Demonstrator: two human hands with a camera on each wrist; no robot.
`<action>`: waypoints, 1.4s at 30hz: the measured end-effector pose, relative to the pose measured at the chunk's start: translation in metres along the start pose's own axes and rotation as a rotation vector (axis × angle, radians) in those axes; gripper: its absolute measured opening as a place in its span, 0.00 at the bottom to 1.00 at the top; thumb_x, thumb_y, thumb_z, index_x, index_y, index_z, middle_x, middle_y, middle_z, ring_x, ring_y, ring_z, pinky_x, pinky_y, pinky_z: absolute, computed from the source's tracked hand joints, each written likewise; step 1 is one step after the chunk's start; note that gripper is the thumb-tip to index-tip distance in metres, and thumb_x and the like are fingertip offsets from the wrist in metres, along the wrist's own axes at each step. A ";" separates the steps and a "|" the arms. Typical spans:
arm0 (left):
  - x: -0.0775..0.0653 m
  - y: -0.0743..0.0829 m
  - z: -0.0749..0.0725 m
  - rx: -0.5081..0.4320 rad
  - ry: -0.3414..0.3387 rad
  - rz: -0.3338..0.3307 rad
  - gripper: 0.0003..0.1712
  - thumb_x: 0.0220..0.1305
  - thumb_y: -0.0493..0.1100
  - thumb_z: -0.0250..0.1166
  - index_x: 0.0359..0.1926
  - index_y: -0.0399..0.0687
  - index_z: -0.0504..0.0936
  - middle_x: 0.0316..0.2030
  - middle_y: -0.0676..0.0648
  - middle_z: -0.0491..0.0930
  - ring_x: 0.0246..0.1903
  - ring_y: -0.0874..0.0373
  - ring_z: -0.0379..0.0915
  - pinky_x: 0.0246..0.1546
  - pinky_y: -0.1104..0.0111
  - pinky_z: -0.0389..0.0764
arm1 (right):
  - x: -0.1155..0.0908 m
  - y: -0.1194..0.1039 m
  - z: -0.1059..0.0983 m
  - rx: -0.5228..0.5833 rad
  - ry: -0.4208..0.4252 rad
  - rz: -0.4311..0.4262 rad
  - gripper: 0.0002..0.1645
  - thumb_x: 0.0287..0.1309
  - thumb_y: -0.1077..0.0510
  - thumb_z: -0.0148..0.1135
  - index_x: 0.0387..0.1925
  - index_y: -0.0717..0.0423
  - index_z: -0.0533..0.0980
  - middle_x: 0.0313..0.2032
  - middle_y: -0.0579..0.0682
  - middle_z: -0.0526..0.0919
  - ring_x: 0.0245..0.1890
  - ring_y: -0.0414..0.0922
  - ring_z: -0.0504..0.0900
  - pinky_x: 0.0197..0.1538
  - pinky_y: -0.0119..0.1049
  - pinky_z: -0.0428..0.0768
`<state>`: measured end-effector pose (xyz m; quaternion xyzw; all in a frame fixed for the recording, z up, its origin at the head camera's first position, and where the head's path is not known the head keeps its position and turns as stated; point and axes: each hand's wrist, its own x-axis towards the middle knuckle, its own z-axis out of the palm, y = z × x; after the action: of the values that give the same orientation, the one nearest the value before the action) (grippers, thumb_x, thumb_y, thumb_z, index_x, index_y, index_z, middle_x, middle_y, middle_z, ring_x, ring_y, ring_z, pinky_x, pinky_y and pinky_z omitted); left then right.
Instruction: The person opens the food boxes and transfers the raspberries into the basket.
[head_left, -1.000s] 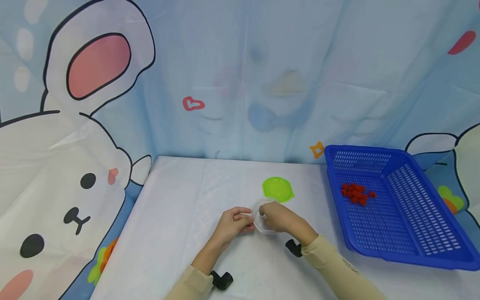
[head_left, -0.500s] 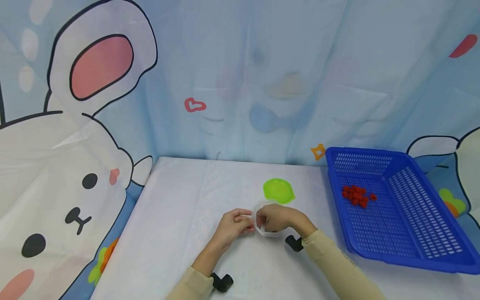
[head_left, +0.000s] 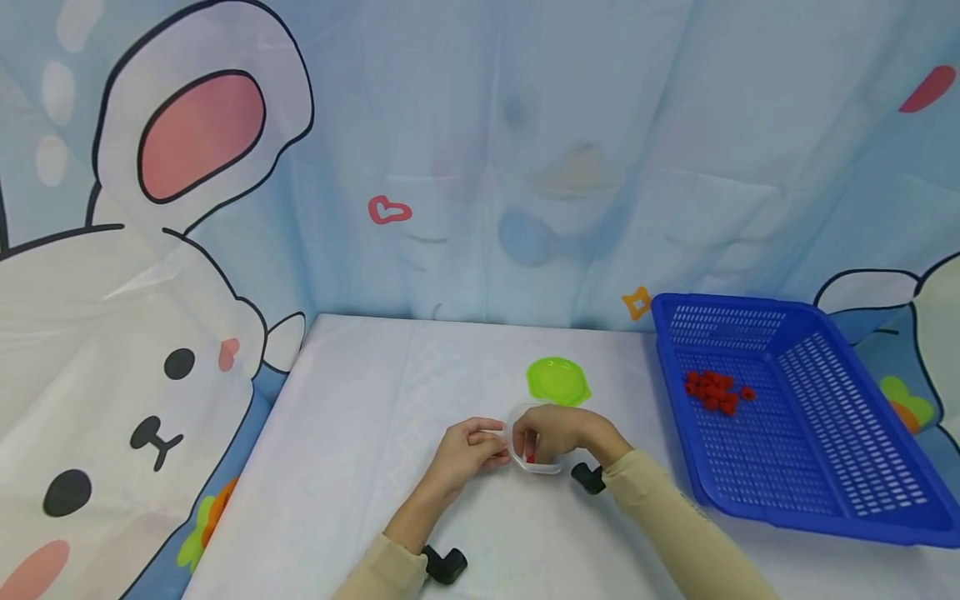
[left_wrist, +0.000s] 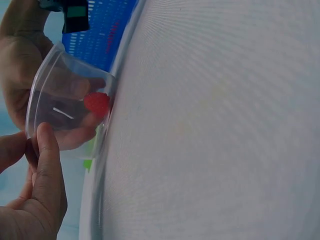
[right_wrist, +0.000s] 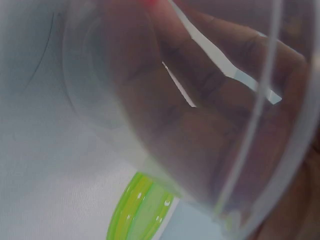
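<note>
A clear plastic tub [head_left: 543, 468] stands on the white table near the middle in the head view. My left hand [head_left: 471, 450] holds its rim, with thumb and fingers pinching the edge in the left wrist view. My right hand [head_left: 551, 432] reaches down inside the tub. A single red raspberry [left_wrist: 97, 104] with a bumpy surface sits low in the tub, between the right hand's fingertips. In the right wrist view the tub wall blurs those fingers [right_wrist: 165, 100], and only a trace of red shows at the top. A bright green lid [head_left: 558, 381] lies just behind the tub.
To the right stands a blue perforated basket [head_left: 795, 500] holding a small heap of red raspberries [head_left: 712, 390]. A printed curtain [head_left: 480, 167] hangs behind the white table [head_left: 375, 392]. Black wrist-camera mounts [head_left: 446, 566] are on both wrists.
Inside the tub, the right hand's fingers have shifted lower and left, and a bit of red now shows between them. The left hand keeps its hold on the rim.
</note>
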<state>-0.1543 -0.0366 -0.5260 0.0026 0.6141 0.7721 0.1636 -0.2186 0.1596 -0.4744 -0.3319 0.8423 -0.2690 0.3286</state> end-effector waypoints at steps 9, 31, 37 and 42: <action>0.000 -0.002 0.001 -0.008 -0.001 -0.008 0.17 0.67 0.28 0.62 0.55 0.26 0.75 0.33 0.44 0.84 0.33 0.56 0.83 0.41 0.63 0.87 | 0.001 0.001 0.004 0.113 0.015 0.006 0.16 0.45 0.79 0.56 0.30 0.58 0.80 0.28 0.48 0.80 0.24 0.41 0.74 0.27 0.33 0.74; -0.001 0.001 0.002 -0.014 -0.008 -0.009 0.17 0.67 0.29 0.62 0.55 0.26 0.75 0.33 0.44 0.84 0.33 0.55 0.83 0.42 0.62 0.86 | -0.001 0.009 -0.003 0.339 -0.040 -0.009 0.12 0.52 0.77 0.60 0.36 0.63 0.80 0.33 0.53 0.82 0.30 0.45 0.79 0.33 0.36 0.82; -0.001 0.001 0.001 -0.005 -0.006 -0.011 0.17 0.67 0.29 0.63 0.55 0.27 0.76 0.34 0.43 0.84 0.34 0.55 0.83 0.43 0.62 0.86 | -0.004 0.010 -0.005 0.371 -0.016 -0.032 0.12 0.54 0.76 0.61 0.37 0.63 0.80 0.35 0.54 0.83 0.32 0.47 0.81 0.35 0.39 0.84; -0.001 0.001 0.001 -0.006 -0.006 -0.009 0.17 0.67 0.30 0.64 0.55 0.27 0.76 0.35 0.42 0.84 0.35 0.55 0.83 0.43 0.62 0.86 | -0.006 0.013 -0.007 0.439 0.011 -0.047 0.11 0.55 0.75 0.62 0.39 0.62 0.80 0.36 0.55 0.83 0.35 0.49 0.83 0.38 0.41 0.86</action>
<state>-0.1532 -0.0367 -0.5243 0.0018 0.6112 0.7732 0.1690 -0.2252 0.1739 -0.4763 -0.2705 0.7575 -0.4552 0.3819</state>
